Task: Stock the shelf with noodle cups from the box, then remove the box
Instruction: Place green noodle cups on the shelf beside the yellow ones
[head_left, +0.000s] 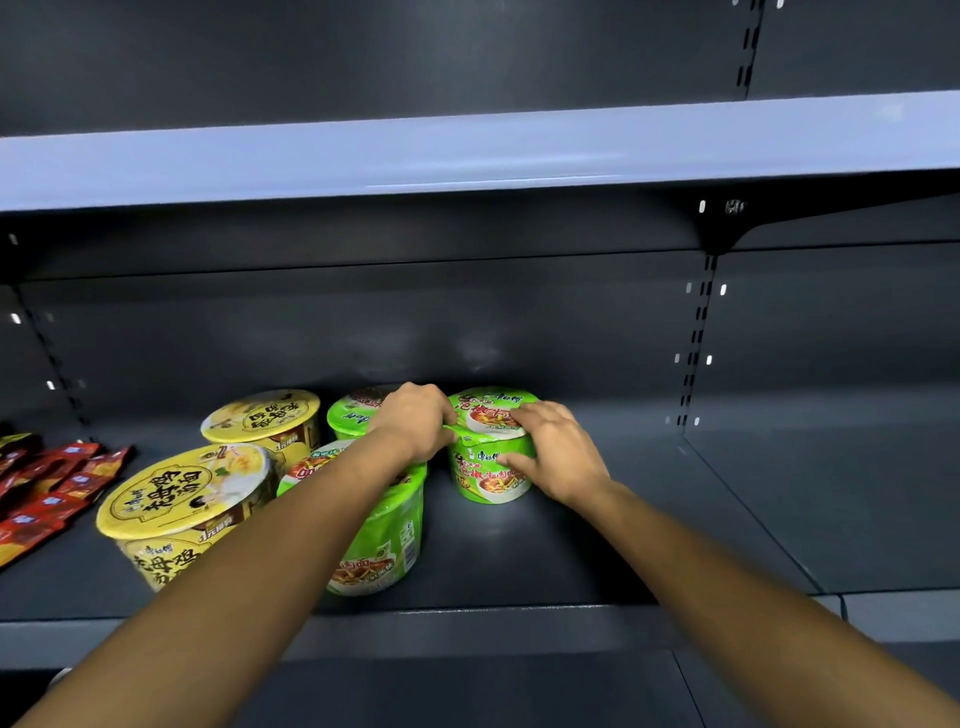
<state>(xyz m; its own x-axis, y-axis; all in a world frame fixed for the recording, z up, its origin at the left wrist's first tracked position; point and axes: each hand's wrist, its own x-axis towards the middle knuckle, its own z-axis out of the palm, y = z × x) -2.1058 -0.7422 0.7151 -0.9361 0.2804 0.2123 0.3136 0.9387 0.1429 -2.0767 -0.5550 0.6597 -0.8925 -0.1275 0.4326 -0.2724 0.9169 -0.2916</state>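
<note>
Both hands are on the green noodle cup (488, 470). The left hand (415, 421) grip pinches the lid rim and the right hand (558, 457) wraps lid and side, probably squaring it up on the shelf (597, 545). It's upright, bright green, label facing out. More green cups (379, 535) sit just left of the grip, with yellow cups (192, 499) beyond.

Your left hand (415, 421) covers most of the rear green cup (349, 414); only the left part of its lid shows. Your left forearm (291, 519) crosses the front green cup (387, 540) and hides most of its lid, also the lower right of the front yellow cup (176, 499). Your right hand (556, 452) hides the right side of the held green cup (488, 467). The red packets (47, 493) are cut by the left edge, their print too small to read.
</note>
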